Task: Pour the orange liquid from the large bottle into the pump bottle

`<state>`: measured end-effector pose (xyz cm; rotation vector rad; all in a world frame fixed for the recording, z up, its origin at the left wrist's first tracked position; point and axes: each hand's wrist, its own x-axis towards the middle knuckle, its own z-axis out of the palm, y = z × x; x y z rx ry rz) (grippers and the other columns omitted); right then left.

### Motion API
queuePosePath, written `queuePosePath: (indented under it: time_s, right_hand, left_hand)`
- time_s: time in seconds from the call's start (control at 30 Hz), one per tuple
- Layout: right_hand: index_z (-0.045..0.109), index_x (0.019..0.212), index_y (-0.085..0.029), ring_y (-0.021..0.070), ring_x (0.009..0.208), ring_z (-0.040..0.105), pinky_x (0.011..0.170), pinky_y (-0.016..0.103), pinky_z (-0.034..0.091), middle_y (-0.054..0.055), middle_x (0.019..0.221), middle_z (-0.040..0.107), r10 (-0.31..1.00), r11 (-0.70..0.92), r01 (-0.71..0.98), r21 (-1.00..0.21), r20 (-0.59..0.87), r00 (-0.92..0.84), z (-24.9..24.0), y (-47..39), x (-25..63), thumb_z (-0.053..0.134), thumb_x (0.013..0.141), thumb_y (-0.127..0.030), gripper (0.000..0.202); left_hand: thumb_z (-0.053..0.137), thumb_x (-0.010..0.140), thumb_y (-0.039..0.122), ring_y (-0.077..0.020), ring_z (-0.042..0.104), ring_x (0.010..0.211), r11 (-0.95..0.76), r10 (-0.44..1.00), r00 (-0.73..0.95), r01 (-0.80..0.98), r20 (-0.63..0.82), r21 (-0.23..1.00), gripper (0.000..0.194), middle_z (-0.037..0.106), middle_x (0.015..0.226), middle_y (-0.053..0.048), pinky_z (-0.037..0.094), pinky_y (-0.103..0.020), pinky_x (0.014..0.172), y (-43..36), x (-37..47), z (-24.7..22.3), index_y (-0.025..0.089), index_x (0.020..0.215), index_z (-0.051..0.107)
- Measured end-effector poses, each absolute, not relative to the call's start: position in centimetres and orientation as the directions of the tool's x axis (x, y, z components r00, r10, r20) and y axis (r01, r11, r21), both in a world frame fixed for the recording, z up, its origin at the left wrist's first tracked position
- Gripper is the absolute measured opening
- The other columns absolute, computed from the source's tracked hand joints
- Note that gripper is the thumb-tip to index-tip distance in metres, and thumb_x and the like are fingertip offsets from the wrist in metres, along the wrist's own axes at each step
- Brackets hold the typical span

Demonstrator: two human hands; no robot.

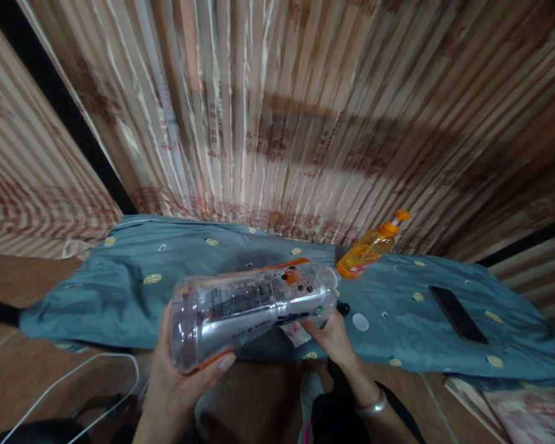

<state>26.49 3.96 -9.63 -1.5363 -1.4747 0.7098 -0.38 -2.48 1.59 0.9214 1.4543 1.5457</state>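
A large clear plastic bottle (254, 306) with a silver and orange label lies almost level in front of me, its base to the left and its neck to the right. My left hand (185, 364) is wrapped round the base end, thumb along the lower side. Near the neck, my right hand (330, 336) grips the bottle from below; some of its fingers are hidden. Just beyond the neck stands a pump bottle (365, 253) of orange liquid. Close to my right hand are a small white disc (361, 322), a small black object (343, 308) and a partly covered pinkish-white piece (297, 333).
A blue-green cloth with yellow patterns (425, 333) covers the narrow surface. A dark phone (459, 314) lies on its right part. Striped curtains (259, 123) hang behind, with a dark pole (65, 111) at left. A white cable (74, 376) loops at lower left.
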Motion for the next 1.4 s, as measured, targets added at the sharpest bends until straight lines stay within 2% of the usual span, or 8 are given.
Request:
queuePosePath:
  time_s: [0.2,0.37,0.5,0.7,0.97,1.13,1.3,1.4]
  right_hand:
    - [0.073,0.093,-0.019,0.0359,0.091,0.08,0.085,0.049,0.065,0.015,0.098,0.083,0.975,0.1,0.472,-0.876,0.181,0.128,-9.54,3.98,26.45,0.075,0.074,-0.05,0.036]
    - [0.069,0.09,-0.021,0.0324,0.085,0.08,0.081,0.044,0.065,0.014,0.096,0.083,0.977,0.098,0.459,-0.883,0.173,0.125,-9.68,3.94,26.38,0.075,0.073,-0.048,0.032]
    - [0.07,0.095,-0.02,0.031,0.078,0.079,0.074,0.042,0.065,0.011,0.089,0.083,0.977,0.08,0.483,-0.872,0.164,0.134,-9.63,3.87,26.42,0.074,0.072,-0.048,0.036]
    - [0.072,0.095,-0.021,0.0342,0.092,0.08,0.087,0.048,0.065,0.014,0.1,0.083,0.976,0.111,0.47,-0.875,0.184,0.112,-9.53,3.91,26.5,0.076,0.076,-0.05,0.035]
    - [0.075,0.1,-0.019,0.0367,0.095,0.08,0.089,0.052,0.065,0.017,0.103,0.083,0.975,0.122,0.488,-0.864,0.196,0.103,-9.58,3.94,26.57,0.075,0.076,-0.054,0.043]
    - [0.075,0.103,-0.016,0.0384,0.096,0.08,0.088,0.053,0.065,0.018,0.104,0.082,0.975,0.116,0.48,-0.869,0.191,0.111,-9.37,3.92,26.5,0.074,0.076,-0.055,0.048]
    - [0.075,0.099,-0.02,0.0366,0.095,0.08,0.088,0.05,0.066,0.016,0.103,0.084,0.978,0.116,0.474,-0.873,0.184,0.099,-9.36,3.94,26.48,0.075,0.075,-0.054,0.042]
    - [0.075,0.098,-0.02,0.0348,0.09,0.081,0.085,0.05,0.066,0.014,0.099,0.084,0.98,0.094,0.472,-0.876,0.165,0.113,-9.35,3.94,26.43,0.075,0.075,-0.053,0.04]
  left_hand:
    - [0.097,0.047,0.059,-0.0352,0.069,0.124,0.033,0.903,-0.424,-0.091,-0.069,0.995,0.116,0.073,0.133,-0.01,0.056,-0.04,0.105,-2.69,-0.03,2.06,0.023,0.148,0.054]
    - [0.097,0.046,0.06,-0.0365,0.065,0.129,0.045,0.909,-0.409,-0.1,-0.082,0.994,0.121,0.07,0.138,-0.01,0.052,-0.042,0.11,-2.66,-0.17,1.79,0.023,0.151,0.05]
    - [0.097,0.049,0.057,-0.0364,0.066,0.128,0.035,0.913,-0.402,-0.09,-0.068,0.995,0.116,0.07,0.139,-0.011,0.053,-0.043,0.11,-2.67,-0.27,1.9,0.023,0.15,0.051]
    - [0.097,0.047,0.058,-0.038,0.068,0.126,0.029,0.909,-0.412,-0.076,-0.058,0.997,0.113,0.072,0.135,-0.011,0.053,-0.046,0.11,-2.67,-0.21,2.17,0.023,0.146,0.055]
    - [0.098,0.048,0.054,-0.031,0.067,0.124,0.021,0.908,-0.413,-0.111,-0.066,0.994,0.11,0.072,0.132,-0.006,0.054,-0.032,0.103,-2.62,-0.24,1.65,0.026,0.145,0.056]
    - [0.097,0.05,0.053,-0.0317,0.069,0.121,0.012,0.914,-0.404,-0.07,-0.039,0.997,0.109,0.071,0.133,-0.01,0.057,-0.034,0.1,-2.62,-0.32,1.89,0.021,0.145,0.054]
    - [0.097,0.048,0.055,-0.0366,0.068,0.124,0.038,0.905,-0.422,-0.047,-0.055,0.998,0.108,0.072,0.133,-0.01,0.055,-0.044,0.108,-2.7,-0.32,2.13,0.023,0.144,0.056]
    - [0.097,0.049,0.055,-0.0352,0.068,0.125,0.015,0.904,-0.427,-0.037,-0.029,0.999,0.107,0.073,0.134,-0.01,0.055,-0.041,0.107,-2.66,-0.35,1.92,0.023,0.144,0.057]
